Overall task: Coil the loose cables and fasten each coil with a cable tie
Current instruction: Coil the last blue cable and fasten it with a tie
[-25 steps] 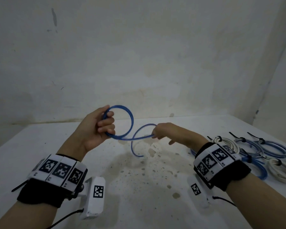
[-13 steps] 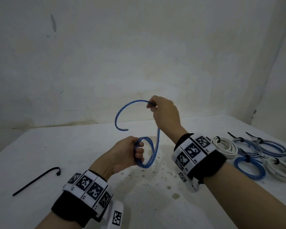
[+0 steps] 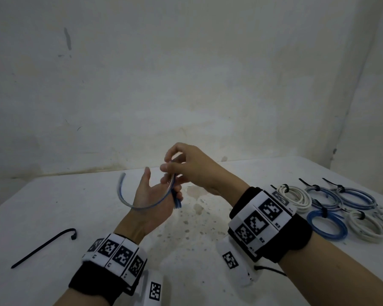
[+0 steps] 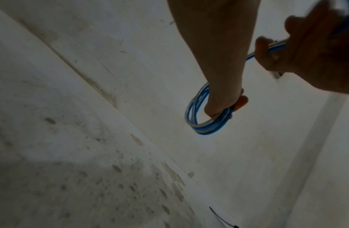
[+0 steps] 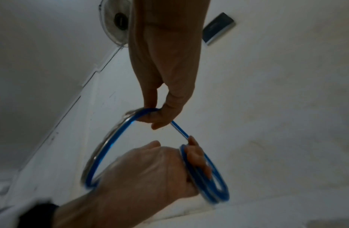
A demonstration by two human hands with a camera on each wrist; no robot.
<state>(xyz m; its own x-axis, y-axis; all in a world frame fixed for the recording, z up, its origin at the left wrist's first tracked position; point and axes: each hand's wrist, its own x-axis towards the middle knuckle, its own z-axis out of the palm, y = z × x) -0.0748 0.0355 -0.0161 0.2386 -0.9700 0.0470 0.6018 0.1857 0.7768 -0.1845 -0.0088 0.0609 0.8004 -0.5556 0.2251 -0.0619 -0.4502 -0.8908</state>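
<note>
The left hand (image 3: 152,202) was raised above the table (image 3: 53,206), palm up, with its fingers curled through a small coil of blue cable (image 5: 204,177); several turns hung around those fingers, as the left wrist view showed clearly. The thumb stood up and apart from the coil. Just above it, the right hand (image 3: 192,166) pinched the free run of the same cable between thumb and fingertips. From that pinch the loose end swept in a wide arc to the left of the left hand and ended in the air, blurred in the head view.

On the table at the left lay a loose black cable tie (image 3: 42,248), well apart from both hands. At the right edge sat a group of finished coils (image 3: 349,208), some blue and some white, each bound with a black tie. The tabletop between the hands was stained and speckled. A pale wall (image 3: 186,74) rose behind the table.
</note>
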